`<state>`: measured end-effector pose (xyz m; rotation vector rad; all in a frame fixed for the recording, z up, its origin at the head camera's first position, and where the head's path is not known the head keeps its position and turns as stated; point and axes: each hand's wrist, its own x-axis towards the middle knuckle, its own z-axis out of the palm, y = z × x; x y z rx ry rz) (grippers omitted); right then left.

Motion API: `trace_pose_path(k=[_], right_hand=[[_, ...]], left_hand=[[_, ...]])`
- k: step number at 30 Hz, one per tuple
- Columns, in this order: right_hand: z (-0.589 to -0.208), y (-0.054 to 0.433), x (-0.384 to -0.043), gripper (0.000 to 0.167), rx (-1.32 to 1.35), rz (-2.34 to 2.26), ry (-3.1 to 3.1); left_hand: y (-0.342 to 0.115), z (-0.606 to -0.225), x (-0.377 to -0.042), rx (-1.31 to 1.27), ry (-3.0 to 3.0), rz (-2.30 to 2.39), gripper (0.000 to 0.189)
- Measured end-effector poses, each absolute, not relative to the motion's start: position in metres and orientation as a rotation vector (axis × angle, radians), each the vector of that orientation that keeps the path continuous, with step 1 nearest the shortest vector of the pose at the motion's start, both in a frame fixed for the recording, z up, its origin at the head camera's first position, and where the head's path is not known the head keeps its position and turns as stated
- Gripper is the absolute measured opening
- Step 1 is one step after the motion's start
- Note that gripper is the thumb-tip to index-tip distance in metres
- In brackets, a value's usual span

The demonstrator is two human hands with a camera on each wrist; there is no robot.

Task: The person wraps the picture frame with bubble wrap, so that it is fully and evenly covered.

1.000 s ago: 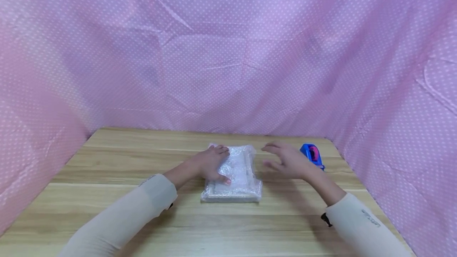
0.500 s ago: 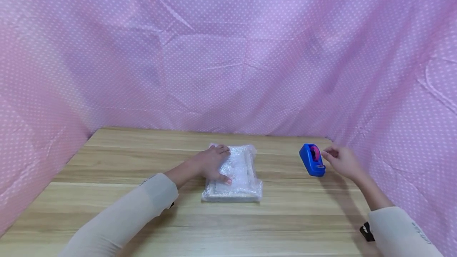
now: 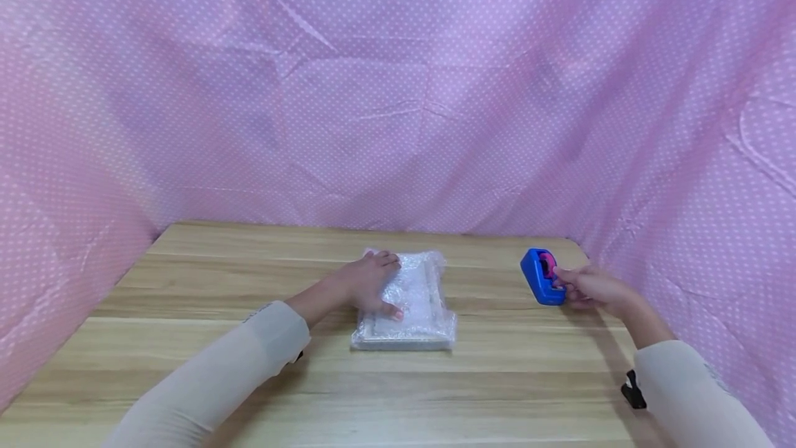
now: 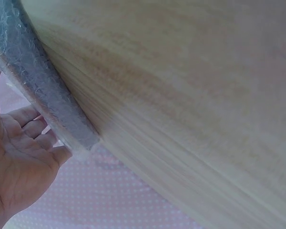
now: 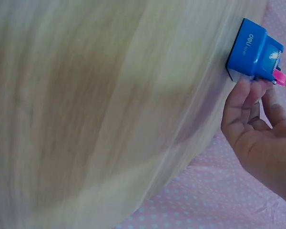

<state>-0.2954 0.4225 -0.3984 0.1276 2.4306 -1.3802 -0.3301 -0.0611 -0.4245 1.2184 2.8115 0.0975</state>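
A flat, rectangular package in clear bubble wrap (image 3: 417,303) lies on the wooden table. Across its left side rests my left hand (image 3: 371,287), fingers spread and thumb on top; the left wrist view shows the palm (image 4: 24,167) beside the wrapped edge (image 4: 52,81). A blue tape dispenser (image 3: 536,278) with a pink roll core (image 3: 547,263) stands to the right. My right hand (image 3: 593,289) holds its front end at the cutter, fingers curled against the side and thumb near the pink part (image 5: 280,77). Whether a tape end is pinched is hidden.
The wooden table (image 3: 249,379) runs back to a pink, white-dotted cloth (image 3: 373,123) that hangs behind and on both sides. Bare wood lies between the package and the dispenser.
My right hand has gone from beside the package over to the right of the dispenser, then in to touch its front end. The left hand stays on the package.
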Motion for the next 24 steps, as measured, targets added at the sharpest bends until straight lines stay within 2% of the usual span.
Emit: trace_pose_path(k=[11,24], right_hand=[[-0.3983,0.4180,-0.2981,0.028,0.334,-1.558,2.202],[-0.3973,0.4176,-0.2945,0.030,0.479,-1.655,2.133]], left_hand=[[-0.0613,-0.4253,-0.3301,1.226,2.817,0.103,0.111],[-0.0617,-0.4265,-0.3320,1.240,2.810,0.096,0.112]])
